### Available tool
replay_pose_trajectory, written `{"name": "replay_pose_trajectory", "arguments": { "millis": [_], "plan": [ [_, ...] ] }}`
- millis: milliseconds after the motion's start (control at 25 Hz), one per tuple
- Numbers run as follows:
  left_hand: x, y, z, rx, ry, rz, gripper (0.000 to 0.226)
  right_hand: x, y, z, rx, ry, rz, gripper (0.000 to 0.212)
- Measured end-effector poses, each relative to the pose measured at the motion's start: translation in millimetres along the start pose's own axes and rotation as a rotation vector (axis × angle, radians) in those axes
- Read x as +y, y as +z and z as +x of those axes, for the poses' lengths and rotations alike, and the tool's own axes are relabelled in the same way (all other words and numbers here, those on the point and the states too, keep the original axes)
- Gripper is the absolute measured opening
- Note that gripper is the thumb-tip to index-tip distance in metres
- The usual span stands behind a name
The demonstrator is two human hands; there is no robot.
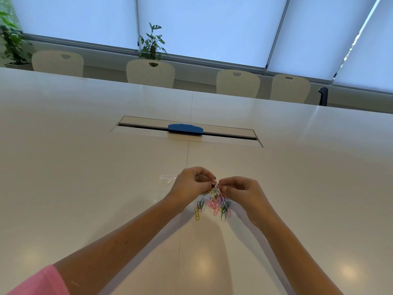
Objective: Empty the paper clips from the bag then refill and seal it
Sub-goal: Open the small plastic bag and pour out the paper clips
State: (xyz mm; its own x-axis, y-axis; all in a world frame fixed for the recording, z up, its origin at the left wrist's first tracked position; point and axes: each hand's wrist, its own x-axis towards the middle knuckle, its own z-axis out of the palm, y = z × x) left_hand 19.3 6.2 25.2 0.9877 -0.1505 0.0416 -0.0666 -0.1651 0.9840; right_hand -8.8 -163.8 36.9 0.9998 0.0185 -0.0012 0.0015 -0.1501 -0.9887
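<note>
Paper clips (213,206) lie emptied in a loose pile on the worktop (85,167), left hand (192,183) and right hand (241,191) together pinching a tangled few, the bag (167,180) flat at ten o'clock, refilling and sealing apparently remaining.

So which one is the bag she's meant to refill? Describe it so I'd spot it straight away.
Start at the big white table and find the two hands meeting near its middle. Just beyond the left hand lies the bag, flat on the table. Unlike the bright paper clips piled beneath the hands, it is clear plastic with a faint pink strip along its top.
</note>
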Motion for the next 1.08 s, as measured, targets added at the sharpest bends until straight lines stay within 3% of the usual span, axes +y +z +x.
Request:
{"name": "replay_pose_trajectory", "arguments": {
  "millis": [120,240,400,560,760,960,1080],
  "plan": [
    [2.2,-0.1,2.5,-0.005,-0.043,-0.079,0.014,0.7,-3.2,1.5,0.081,0.035,0.041,0.014],
    [7.1,3.1,3.1,-0.005,-0.073,-0.174,0.014,-2.0,-3.4,-1.9,-0.002,0.087,0.069,0.017],
    [5.5,11.8,2.2,0.036,-0.039,-0.206,0.013,-2.4,4.4,-1.3,-0.010,0.215,0.361,0.017],
    [4.4,25.2,-1.7,0.078,0.074,-0.058,0.028,-0.2,10.3,3.2,0.034,0.409,0.619,0.018],
    [14.0,34.0,-6.8,-0.013,0.159,0.129,0.046,-0.1,7.4,6.5,0.004,0.551,0.887,0.024],
    [22.6,19.2,-5.5,-0.020,0.251,0.258,0.039,-6.7,4.8,6.0,0.053,0.571,0.895,0.018],
    [20.7,4.1,-2.9,0.076,0.315,0.391,0.030,-5.1,3.9,7.5,0.081,0.527,0.832,0.014]
  ]
}}
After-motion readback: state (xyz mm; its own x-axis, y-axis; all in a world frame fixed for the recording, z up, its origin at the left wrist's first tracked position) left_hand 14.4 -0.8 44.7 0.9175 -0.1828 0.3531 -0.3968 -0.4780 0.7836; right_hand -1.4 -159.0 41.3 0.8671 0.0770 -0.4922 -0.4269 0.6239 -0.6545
